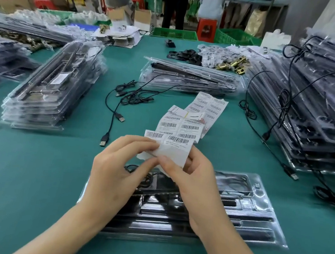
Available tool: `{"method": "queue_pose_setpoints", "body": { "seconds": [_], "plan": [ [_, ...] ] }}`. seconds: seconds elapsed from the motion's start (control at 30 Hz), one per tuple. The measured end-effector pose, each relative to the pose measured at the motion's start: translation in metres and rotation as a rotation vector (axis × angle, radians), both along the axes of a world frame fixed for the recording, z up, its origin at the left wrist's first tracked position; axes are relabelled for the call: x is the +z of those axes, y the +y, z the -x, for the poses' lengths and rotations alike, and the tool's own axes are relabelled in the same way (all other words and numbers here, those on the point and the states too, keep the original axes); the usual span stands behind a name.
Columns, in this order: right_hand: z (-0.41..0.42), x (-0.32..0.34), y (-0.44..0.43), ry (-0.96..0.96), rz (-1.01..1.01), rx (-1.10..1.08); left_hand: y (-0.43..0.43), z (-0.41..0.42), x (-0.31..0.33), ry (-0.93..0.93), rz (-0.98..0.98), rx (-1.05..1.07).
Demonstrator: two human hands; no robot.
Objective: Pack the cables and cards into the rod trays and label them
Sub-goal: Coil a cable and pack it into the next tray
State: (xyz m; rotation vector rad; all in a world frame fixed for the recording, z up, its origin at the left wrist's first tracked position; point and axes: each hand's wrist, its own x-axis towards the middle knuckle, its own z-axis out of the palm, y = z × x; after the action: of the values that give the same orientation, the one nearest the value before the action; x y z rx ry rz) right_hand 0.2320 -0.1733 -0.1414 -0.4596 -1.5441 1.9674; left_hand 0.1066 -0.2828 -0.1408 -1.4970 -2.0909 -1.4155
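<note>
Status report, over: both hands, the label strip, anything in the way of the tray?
Left hand, right hand both pinch label strip. Tray lies below them. Only the hands over it.

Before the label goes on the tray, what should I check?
1. Barcode label sheet pinched by the left hand and right hand: ok.
2. One label peeled free of its backing: cannot tell.
3. Rod tray flat on the green table, below the hands: ok.
4. Cable coiled in the tray's far compartment: ok.
5. Tray lid closed: cannot tell.
</note>
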Motion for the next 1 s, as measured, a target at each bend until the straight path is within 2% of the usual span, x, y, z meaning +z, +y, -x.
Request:
{"method": "queue_pose_setpoints", "body": {
  "seconds": [0.17,0.8,0.9,1.0],
  "plan": [
    [0.0011,-0.0005,-0.0031,-0.008,-0.015,-0.049,-0.0062,0.0039,0.0003,0.067,-0.053,-0.01],
    [-0.0017,-0.0012,-0.004,-0.111,-0.176,-0.115,-0.0083,0.005,0.0002,-0.009,0.041,-0.028],
    [-0.002,-0.0019,-0.0041,-0.134,-0.206,-0.119,-0.0087,0.0065,0.0003,-0.121,0.069,-0.023],
    [-0.0012,-0.0013,-0.0019,-0.152,-0.227,-0.107,-0.0078,0.01,-0.0011,-0.402,0.07,0.004]
  ]
}}
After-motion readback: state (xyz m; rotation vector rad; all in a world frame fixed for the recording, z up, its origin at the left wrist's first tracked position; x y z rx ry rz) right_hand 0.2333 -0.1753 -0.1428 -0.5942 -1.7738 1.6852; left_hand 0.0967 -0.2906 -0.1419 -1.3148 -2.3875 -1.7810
